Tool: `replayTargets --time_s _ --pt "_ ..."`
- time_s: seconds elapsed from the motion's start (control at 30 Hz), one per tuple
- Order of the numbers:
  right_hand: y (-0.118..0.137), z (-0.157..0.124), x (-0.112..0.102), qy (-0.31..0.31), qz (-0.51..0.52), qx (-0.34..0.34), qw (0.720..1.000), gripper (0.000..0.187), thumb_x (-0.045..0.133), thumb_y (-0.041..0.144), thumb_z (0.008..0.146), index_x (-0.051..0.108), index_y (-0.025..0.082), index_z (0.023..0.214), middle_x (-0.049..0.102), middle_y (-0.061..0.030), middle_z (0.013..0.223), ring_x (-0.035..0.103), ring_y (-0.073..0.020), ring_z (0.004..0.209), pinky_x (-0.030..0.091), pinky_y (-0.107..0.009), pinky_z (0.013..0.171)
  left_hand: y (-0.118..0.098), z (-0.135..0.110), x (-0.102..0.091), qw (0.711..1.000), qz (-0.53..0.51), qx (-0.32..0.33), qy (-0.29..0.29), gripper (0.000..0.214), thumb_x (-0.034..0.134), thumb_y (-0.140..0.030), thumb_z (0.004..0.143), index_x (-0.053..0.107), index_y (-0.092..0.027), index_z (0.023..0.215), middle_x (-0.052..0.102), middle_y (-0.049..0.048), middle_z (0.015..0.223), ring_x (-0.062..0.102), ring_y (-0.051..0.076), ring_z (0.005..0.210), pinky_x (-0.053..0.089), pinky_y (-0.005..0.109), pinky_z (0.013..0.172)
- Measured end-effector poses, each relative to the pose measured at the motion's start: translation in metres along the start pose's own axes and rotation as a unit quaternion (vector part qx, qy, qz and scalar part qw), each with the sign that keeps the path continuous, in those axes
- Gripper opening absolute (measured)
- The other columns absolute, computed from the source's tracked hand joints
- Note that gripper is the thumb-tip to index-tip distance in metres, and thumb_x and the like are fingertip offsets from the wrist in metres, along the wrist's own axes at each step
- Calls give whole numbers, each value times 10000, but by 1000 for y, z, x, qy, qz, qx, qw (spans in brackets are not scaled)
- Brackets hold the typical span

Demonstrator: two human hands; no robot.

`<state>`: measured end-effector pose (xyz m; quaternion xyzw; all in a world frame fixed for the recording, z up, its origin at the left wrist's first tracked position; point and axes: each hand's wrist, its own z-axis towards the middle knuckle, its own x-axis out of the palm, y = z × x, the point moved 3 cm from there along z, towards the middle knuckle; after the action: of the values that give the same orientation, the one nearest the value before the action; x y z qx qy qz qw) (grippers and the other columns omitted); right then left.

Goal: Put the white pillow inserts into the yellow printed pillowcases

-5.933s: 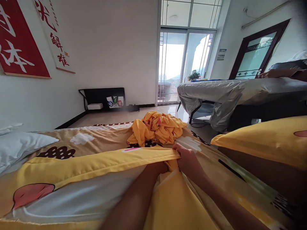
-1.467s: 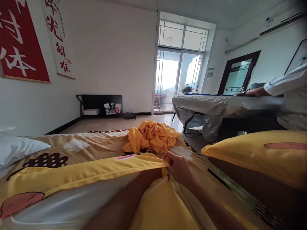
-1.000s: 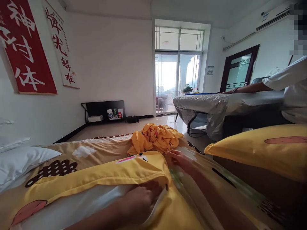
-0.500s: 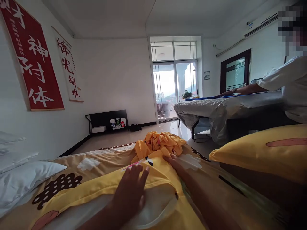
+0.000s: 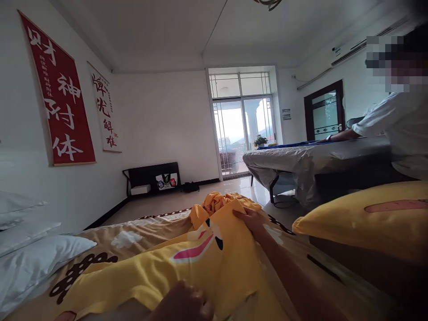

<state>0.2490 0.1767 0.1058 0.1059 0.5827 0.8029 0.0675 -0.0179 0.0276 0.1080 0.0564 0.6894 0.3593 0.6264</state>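
Observation:
A yellow pillowcase (image 5: 160, 263) with pink and black printed shapes is spread over a brown patterned sheet (image 5: 147, 229). My right hand (image 5: 250, 219) pinches its far right corner and holds that part raised. Low in the view, my left hand (image 5: 185, 303) is curled closed at the near side of the pillowcase; its fingertips are hidden, and it seems to grip the fabric. Just beyond my right hand lies a crumpled heap of orange-yellow cloth (image 5: 214, 201).
White pillows (image 5: 63, 249) are stacked at the left. A plump yellow pillow (image 5: 364, 214) sits at the right. Farther right, a person (image 5: 377, 125) leans over a plastic-covered table (image 5: 277, 158) with blue cloth (image 5: 294, 145) on it. A low black bench (image 5: 152, 176) stands against the far wall.
My left hand has drawn back toward me and closed. My right hand has lifted the far corner, and more of the pillowcase's printed side now faces up. The view has tilted upward slightly.

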Motion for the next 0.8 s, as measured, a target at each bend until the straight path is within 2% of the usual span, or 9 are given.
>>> replayTargets --time_s 0.1,0.17,0.27,0.33,0.4,0.47,0.57,0.7,0.8 --pt "14 -15 4 5 2 -3 1000 379 704 497 606 683 186 821 701 -74 764 647 -242 679 520 -351 615 8 -1 -18 993 -113 14 30 89 545 -83 738 559 -170 727 662 9 669 571 144 504 390 238 482" --pt "28 -24 7 9 -12 -17 1000 338 715 481 590 677 178 737 684 -67 707 629 -233 645 507 -341 588 29 0 -33 961 -275 13 36 117 520 -160 801 553 -183 691 638 -31 649 547 108 537 377 205 504" --pt "53 -33 12 -16 -38 -62 997 324 709 466 601 659 167 713 652 -40 685 584 -205 645 464 -302 557 88 8 -48 891 -427 -139 -74 237 480 -358 861 571 -181 733 623 -20 713 554 117 668 424 213 624" --pt "70 -38 17 -47 -44 -93 994 354 666 493 645 650 162 770 641 -33 722 560 -191 681 445 -284 569 126 19 -45 847 -443 -257 -146 360 513 -489 829 585 -161 960 652 47 922 589 178 856 452 273 763" --pt "84 -42 26 -50 -56 -124 989 347 650 492 661 636 160 760 623 -24 725 535 -176 697 432 -271 587 145 39 -33 808 -503 -276 -134 611 557 -573 780 483 -150 1215 619 102 1142 571 224 1043 437 318 879" --pt "94 -46 37 -18 -79 -161 984 301 655 459 661 618 163 699 591 0 684 504 -155 677 413 -257 588 145 64 -26 777 -586 -214 -83 677 569 -605 763 468 -153 1256 616 104 1175 577 229 1062 445 316 881" --pt "102 -48 40 14 -76 -176 981 279 660 433 662 610 159 678 559 19 649 469 -130 631 385 -242 559 130 94 -30 773 -613 -162 -26 549 582 -619 746 623 -138 1007 677 61 929 630 200 816 480 276 672" --pt "98 -44 14 18 -10 -96 995 347 718 463 612 620 153 735 585 7 646 504 -141 606 397 -249 538 114 116 -44 750 -631 -198 -16 480 646 -581 704 656 -141 895 671 41 820 613 160 686 461 235 554" --pt "86 -45 -4 109 41 -31 993 387 727 474 630 646 163 846 634 -10 708 563 -159 644 438 -260 578 109 128 -47 697 -696 -172 -29 499 673 -581 676 666 -136 901 679 48 837 612 141 677 466 215 553"
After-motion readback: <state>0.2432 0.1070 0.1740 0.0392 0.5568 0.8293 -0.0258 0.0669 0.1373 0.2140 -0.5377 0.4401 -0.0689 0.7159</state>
